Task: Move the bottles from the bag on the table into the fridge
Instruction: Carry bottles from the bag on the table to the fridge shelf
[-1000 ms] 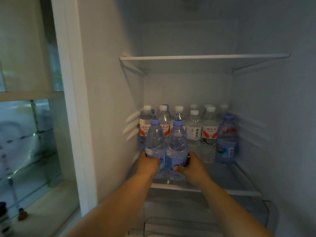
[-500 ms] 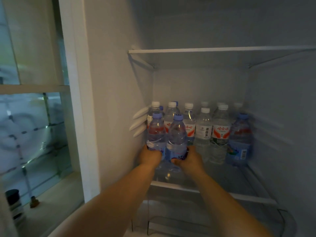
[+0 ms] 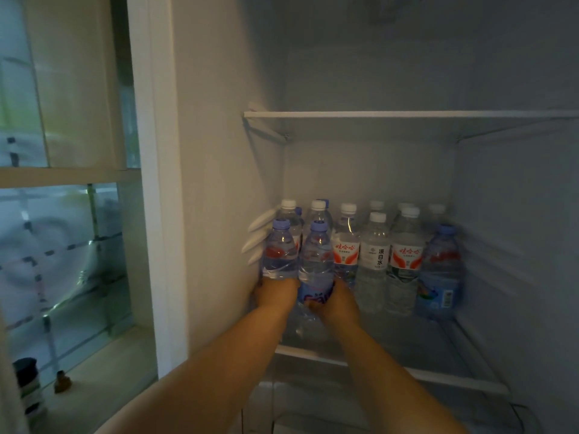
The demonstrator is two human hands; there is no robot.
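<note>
1. Two bare forearms enter the view from the bottom edge; no sleeve reaches as far as either of them.
2. The left hand [image 3: 275, 292] wears no glove, ring or band that shows.
3. The right hand [image 3: 340, 303] is likewise bare, with no watch or strap at its wrist.
4. The dim, soft picture leaves nails and finer marks unreadable.

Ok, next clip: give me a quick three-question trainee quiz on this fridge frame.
1. True or false: the upper shelf holds bottles.
2. Which hand grips the bottle nearest the fridge's left wall: A) left hand, B) right hand?
3. Fill in: the caps on the two held bottles, left bottle and right bottle, are ____.

Key: 1 false; 2 A; 3 blue.
</note>
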